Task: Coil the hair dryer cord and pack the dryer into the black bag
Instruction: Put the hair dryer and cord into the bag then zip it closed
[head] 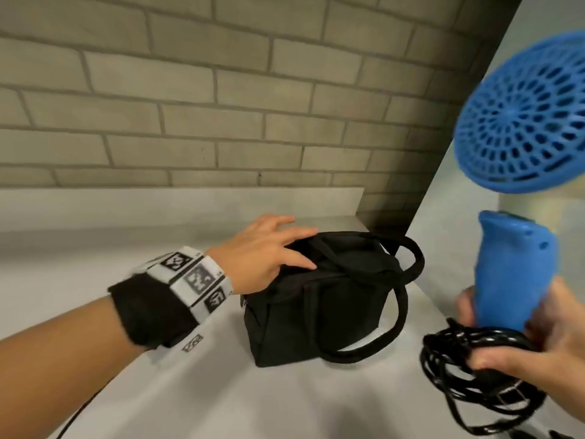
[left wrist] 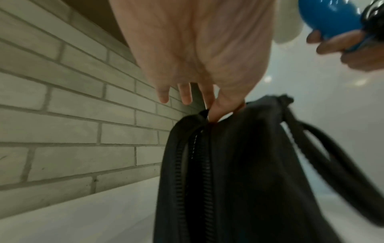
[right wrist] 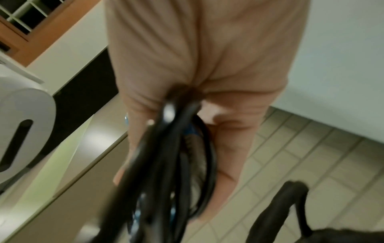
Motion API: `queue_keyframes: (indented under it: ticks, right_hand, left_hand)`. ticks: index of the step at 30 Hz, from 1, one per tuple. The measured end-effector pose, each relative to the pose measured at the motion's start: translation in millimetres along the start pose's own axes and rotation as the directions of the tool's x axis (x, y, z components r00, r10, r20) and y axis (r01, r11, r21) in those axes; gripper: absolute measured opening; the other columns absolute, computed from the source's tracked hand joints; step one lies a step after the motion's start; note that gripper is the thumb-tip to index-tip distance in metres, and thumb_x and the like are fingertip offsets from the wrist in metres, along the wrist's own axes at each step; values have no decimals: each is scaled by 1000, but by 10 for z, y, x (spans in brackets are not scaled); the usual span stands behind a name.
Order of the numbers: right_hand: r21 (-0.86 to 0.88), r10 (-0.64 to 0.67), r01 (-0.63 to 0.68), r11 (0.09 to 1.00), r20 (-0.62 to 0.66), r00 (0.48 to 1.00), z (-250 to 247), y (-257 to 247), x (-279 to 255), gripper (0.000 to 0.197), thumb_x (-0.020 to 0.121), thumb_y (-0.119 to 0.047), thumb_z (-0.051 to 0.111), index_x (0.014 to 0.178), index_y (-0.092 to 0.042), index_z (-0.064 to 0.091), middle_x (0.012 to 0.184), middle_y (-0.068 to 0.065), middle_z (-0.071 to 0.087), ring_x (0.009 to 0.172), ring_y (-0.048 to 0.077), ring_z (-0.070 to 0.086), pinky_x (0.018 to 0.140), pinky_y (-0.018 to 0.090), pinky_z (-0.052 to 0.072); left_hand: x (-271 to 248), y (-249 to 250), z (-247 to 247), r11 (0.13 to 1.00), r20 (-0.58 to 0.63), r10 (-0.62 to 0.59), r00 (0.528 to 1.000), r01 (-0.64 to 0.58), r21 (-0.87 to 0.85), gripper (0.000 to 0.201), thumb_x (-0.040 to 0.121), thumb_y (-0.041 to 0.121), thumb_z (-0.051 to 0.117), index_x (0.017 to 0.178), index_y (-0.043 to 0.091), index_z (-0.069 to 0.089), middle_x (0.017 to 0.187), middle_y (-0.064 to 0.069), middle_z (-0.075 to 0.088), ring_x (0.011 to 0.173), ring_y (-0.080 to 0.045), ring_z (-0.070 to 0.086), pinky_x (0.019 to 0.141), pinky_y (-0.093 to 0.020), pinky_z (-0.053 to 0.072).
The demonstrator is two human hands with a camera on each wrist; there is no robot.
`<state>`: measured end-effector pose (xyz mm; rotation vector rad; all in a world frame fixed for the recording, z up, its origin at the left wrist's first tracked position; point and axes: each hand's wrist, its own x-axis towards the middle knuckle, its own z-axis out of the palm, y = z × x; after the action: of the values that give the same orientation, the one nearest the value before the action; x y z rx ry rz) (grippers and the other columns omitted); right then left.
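The black bag point(head: 316, 299) stands on the white counter point(head: 158, 375), its two handles flopped over to the right. My left hand point(head: 269, 255) lies on the bag's top. In the left wrist view its thumb and forefinger pinch the bag's point(left wrist: 249, 164) top edge by the zipper, while the other fingers stay straight. To the right of the bag my right hand point(head: 554, 337) grips the handle of the blue hair dryer point(head: 512, 274) together with the coiled black cord point(head: 468, 346). The dryer stands upright with its grille head up, and cord loops point(right wrist: 166, 148) hang below the fist.
A brick wall point(head: 190, 106) runs behind the counter and a pale wall point(head: 443, 201) closes it on the right. The right wrist view shows a white dispenser point(right wrist: 20, 123) and a tiled floor point(right wrist: 311, 156). A thin dark cable point(head: 79, 416) lies along the counter's front left edge.
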<state>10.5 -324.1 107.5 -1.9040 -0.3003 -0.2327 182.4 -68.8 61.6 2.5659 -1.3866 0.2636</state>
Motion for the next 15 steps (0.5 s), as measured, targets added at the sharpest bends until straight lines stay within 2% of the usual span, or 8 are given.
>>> queue_keyframes:
  ticks: [2, 5, 7, 9, 11, 12, 13, 15]
  right_hand:
    - [-76, -16, 13, 997, -32, 999, -180, 88, 26, 63, 26, 0, 78, 76, -31, 56, 55, -5, 61, 47, 7, 58, 46, 13, 49]
    - [-160, -19, 13, 987, -32, 999, -407, 219, 131, 64, 24, -6, 88, 75, -18, 50, 54, -8, 62, 47, 6, 59, 46, 11, 48]
    - [-158, -67, 56, 986, -67, 995, -489, 233, 247, 62, 37, -1, 87, 81, -15, 46, 58, -10, 64, 51, 5, 60, 48, 11, 49]
    - [-150, -129, 120, 981, -47, 991, -454, 159, 430, 74, 33, -24, 89, 91, -10, 45, 64, -11, 65, 57, 3, 62, 53, 10, 50]
    - [-173, -195, 183, 968, -55, 979, -364, 95, 646, 96, 33, -52, 84, 101, 3, 44, 69, -11, 65, 62, 2, 62, 59, 9, 50]
    - [-179, -217, 202, 963, -68, 974, -312, 79, 763, 99, 38, -56, 81, 103, 8, 43, 71, -12, 65, 65, 2, 62, 62, 9, 49]
    - [-192, -238, 219, 957, -82, 968, -264, 79, 877, 96, 42, -56, 79, 105, 7, 42, 73, -13, 65, 67, 1, 62, 65, 9, 48]
    - [-190, -258, 242, 952, -69, 964, -157, 128, 1116, 79, 49, -49, 79, 103, -9, 40, 75, -15, 65, 70, 0, 61, 69, 10, 48]
  left_hand:
    - [135, -28, 21, 1000, 84, -9, 996, 8, 17, 57, 83, -3, 39, 128, 33, 45, 151, 4, 23, 138, -28, 12, 113, -38, 12]
    - [271, -51, 23, 966, 11, -95, 995, 95, -239, 54, 89, 6, 44, 134, 33, 32, 134, 1, 41, 124, -16, 32, 106, -23, 23]
    - [320, -33, 2, 783, -100, -282, 954, 168, -599, 57, 88, 0, 47, 132, 32, 31, 113, 2, 52, 105, -9, 49, 99, -20, 37]
    - [332, -46, 21, 526, -98, -477, 874, 194, -828, 58, 85, -6, 48, 131, 28, 36, 101, 3, 59, 91, -4, 57, 93, -20, 45]
    - [307, -103, 64, 459, -99, -582, 807, 226, -859, 56, 84, -7, 50, 129, 25, 43, 92, 8, 62, 89, 2, 55, 88, -17, 44]
    - [300, -127, 81, 450, -105, -608, 787, 233, -862, 54, 84, -6, 51, 127, 26, 45, 90, 9, 62, 89, 3, 53, 83, -11, 44]
    - [288, -144, 79, 427, -103, -628, 771, 230, -875, 52, 84, -5, 51, 125, 27, 47, 89, 9, 62, 88, 3, 53, 75, -4, 45]
    - [275, -158, 66, 358, -71, -644, 762, 219, -908, 52, 84, -6, 50, 123, 28, 48, 87, 7, 62, 84, 0, 55, 65, -1, 45]
